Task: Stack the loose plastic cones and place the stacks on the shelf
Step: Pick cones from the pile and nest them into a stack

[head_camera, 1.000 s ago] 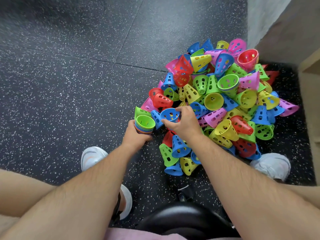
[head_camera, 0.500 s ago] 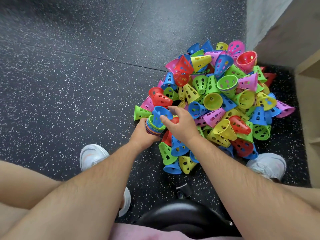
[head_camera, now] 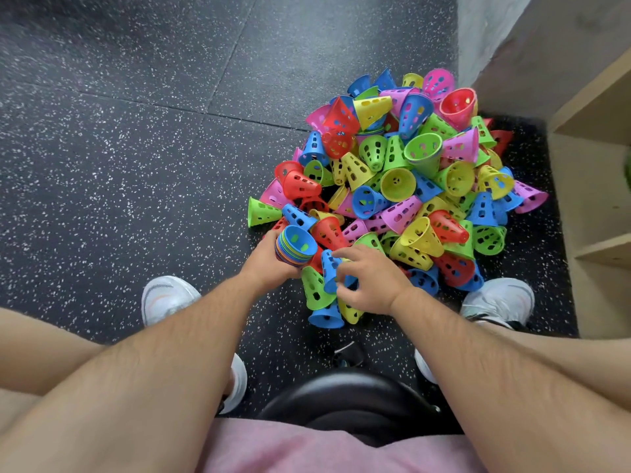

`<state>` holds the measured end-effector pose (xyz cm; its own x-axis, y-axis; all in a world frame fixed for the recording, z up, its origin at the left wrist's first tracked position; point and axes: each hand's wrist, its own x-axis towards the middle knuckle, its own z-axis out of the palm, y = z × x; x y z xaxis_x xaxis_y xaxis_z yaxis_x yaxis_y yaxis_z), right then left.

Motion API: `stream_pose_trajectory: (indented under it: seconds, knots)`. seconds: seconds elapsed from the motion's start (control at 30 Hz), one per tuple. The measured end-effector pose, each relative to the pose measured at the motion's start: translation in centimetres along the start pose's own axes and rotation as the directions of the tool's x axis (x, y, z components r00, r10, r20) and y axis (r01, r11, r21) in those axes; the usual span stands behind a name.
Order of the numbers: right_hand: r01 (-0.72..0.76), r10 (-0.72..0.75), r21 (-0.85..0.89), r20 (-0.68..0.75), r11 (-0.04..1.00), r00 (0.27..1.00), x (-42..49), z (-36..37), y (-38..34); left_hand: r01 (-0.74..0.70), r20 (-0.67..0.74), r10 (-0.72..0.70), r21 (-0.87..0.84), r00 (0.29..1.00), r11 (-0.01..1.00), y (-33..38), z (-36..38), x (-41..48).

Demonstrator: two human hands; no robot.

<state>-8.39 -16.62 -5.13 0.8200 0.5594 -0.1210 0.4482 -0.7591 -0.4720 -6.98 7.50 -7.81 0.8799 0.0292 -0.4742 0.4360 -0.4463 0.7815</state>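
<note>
A big pile of loose perforated plastic cones in red, blue, green, yellow and pink lies on the dark speckled floor. At the pile's near left edge my left hand grips a nested stack of cones, mouth up, with a blue one on top. Just to the right, my right hand reaches into the pile's near edge. Its thumb and fingers curl around a loose blue cone that lies among green and yellow ones. The wooden shelf stands at the right edge.
My two white shoes flank the pile's near side. A black round stool seat is below me. A grey wall corner rises behind the pile. Bare rubber floor stretches to the left and far side.
My right hand dropped a blue cone into the stack in my left hand, then moved down and right onto another blue cone. The stack shifted slightly towards the pile.
</note>
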Motion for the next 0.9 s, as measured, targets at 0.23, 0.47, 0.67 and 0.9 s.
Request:
stream_pose_trajectory:
  seconds: [0.23, 0.47, 0.67, 0.9]
  knots:
    - [-0.142, 0.158, 0.103, -0.164, 0.984, 0.974, 0.4, -0.3, -0.6, -0.002, 0.015, 0.003, -0.017, 1.000, 1.000, 0.0, 0.0, -0.2]
    - [-0.345, 0.494, 0.441, -0.285, 0.828, 0.821, 3.3, -2.0, -1.3, 0.004, 0.012, -0.004, -0.005, 1.000, 1.000, -0.2, -0.4, -0.2]
    - [-0.296, 0.549, 0.628, -0.253, 0.720, 0.797, 4.9, -2.5, -3.7, 0.009, 0.012, -0.010, 0.018, 1.000, 1.000, -0.1, -0.6, -0.5]
    - [-0.298, 0.322, 0.379, 0.002, 0.876, 0.947, 6.0, -0.8, -5.6, 0.012, 0.029, -0.015, 0.086, 0.999, 0.996, 0.2, -1.7, -1.3]
